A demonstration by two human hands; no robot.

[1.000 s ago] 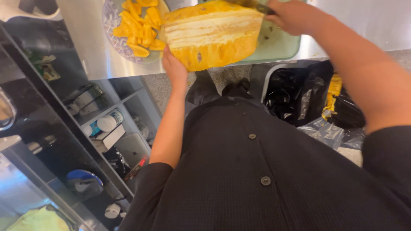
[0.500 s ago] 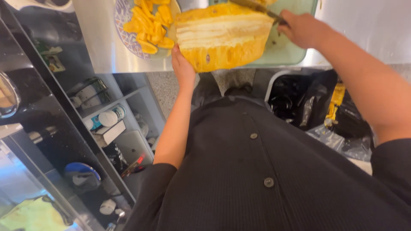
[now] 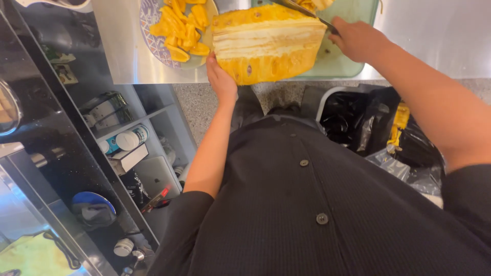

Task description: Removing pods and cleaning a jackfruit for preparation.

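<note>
A large cut jackfruit piece (image 3: 266,43) is lying on a pale green cutting board (image 3: 342,59), which is sitting on a steel counter (image 3: 123,46). The fruit's long axis is running left to right across the board, roughly parallel to the counter's near edge. Its pale, layered cut face is turning upward, and its yellow flesh is facing the person, with the near side overhanging the board's front edge.

The left hand (image 3: 221,76) is pressing against the left near corner of the jackfruit piece, palm and fingers closed flat on the flesh, steadying it. The right hand (image 3: 358,38) is sitting just right of the fruit, fingers wrapped tight around the handle of a knife (image 3: 307,11). The blade is slanting up and to the left from that hand, lying over the far top edge of the fruit.

Just left of the jackfruit piece, a patterned plate (image 3: 153,36) is holding a heap of yellow fruit pods (image 3: 184,25). Below and to the right of the fruit, on the floor, a bin lined with a black bag (image 3: 358,117) is standing. Below and to the left, open shelves (image 3: 128,138) are holding jars and tins.
</note>
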